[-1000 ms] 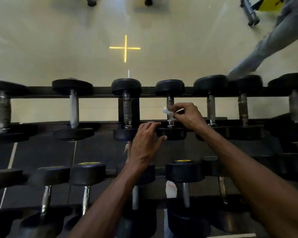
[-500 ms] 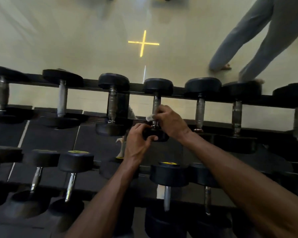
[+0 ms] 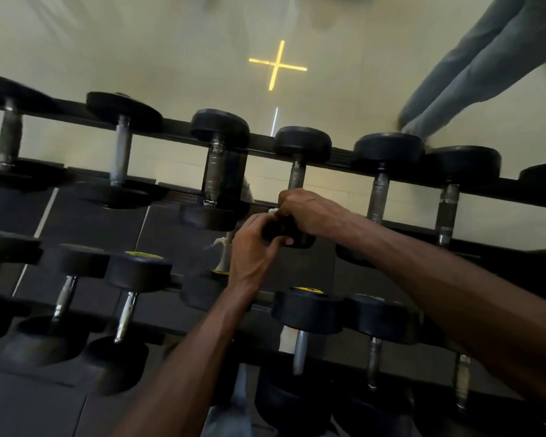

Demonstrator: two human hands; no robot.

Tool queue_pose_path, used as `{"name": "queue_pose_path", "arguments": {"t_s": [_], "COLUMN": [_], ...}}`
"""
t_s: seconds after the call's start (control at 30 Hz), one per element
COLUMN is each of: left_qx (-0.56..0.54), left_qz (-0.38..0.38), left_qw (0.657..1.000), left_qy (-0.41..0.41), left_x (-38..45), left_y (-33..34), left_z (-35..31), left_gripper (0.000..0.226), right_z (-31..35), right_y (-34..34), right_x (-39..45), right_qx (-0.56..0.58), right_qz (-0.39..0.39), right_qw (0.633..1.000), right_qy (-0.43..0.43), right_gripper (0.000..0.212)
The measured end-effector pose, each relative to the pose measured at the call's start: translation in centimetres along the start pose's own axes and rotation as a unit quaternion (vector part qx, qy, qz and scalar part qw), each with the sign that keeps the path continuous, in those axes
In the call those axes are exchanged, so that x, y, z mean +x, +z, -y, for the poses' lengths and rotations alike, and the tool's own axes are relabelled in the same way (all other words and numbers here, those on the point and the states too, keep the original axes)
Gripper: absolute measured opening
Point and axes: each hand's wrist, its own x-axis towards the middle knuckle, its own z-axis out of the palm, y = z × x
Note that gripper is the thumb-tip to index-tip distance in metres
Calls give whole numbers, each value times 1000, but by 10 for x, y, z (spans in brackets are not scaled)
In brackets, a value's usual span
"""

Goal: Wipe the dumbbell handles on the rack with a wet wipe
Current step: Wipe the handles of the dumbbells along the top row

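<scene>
Dumbbell handle (image 3: pixel 297 178) mid-wipe; right hand (image 3: pixel 309 212) clamps wet wipe (image 3: pixel 273 211) on it, left hand (image 3: pixel 256 247) grips its near head (image 3: pixel 289 234); other handles probably still pending

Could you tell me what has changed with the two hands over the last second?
The left hand, open beside the dumbbell's near head before, now grips it. The right hand slid the wet wipe down the handle to that head. The dumbbell stays racked.

wet wipe (image 3: pixel 273 211): mostly hidden under right hand (image 3: pixel 309 212) | rack (image 3: pixel 344 162) ends: cut off, blurred
</scene>
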Motion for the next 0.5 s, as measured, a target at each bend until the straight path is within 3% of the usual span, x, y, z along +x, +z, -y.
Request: {"name": "queue_pose_path", "arguments": {"t_s": [0.5], "left_qx": [15], "left_qz": [-9], "left_qw": [1000], "left_qy": [16], "left_x": [-4], "left_y": [3], "left_z": [3], "left_gripper": [48], "right_z": [-1], "right_y": [-9], "right_x": [1], "right_qx": [-1], "right_qz": [20], "right_qw": [1000], "right_qy": [-16], "right_gripper": [14]}}
